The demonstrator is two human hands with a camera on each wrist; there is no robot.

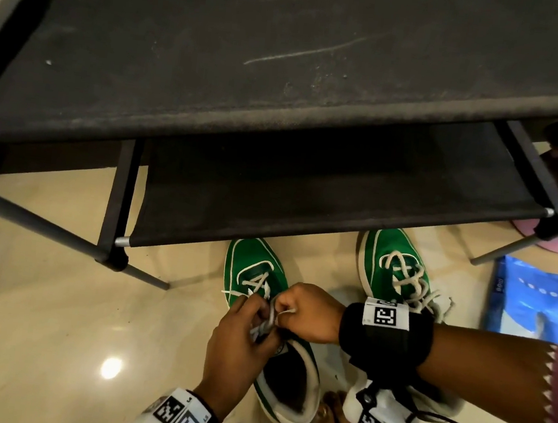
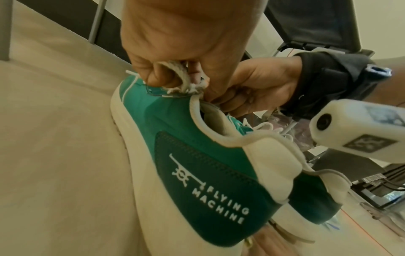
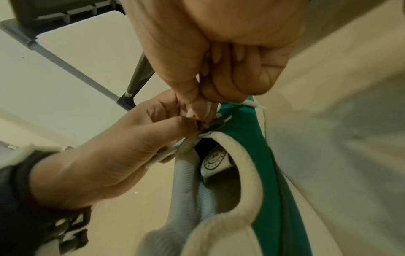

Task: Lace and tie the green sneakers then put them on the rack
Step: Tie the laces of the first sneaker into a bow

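Lacing left green sneaker (image 1: pixel 263 278) on floor.
Left hand (image 1: pixel 236 344), right hand (image 1: pixel 308 312): fingers pinching white lace (image 2: pixel 175 76); second sneaker (image 1: pixel 396 265) beside.

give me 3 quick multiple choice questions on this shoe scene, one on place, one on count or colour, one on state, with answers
1. Where are both green sneakers?
A. on the rack's top shelf
B. on the floor in front of the rack
C. inside the blue bag

2. How many green sneakers show in the head view?
A. one
B. two
C. three

3. What are the hands doing?
A. resting flat on the floor
B. lifting the rack
C. both pinching the lace of the near sneaker

Answers: B, near sneaker and far sneaker lie on the floor by the rack; B, just those two; C, left hand and right hand pinch the lace.
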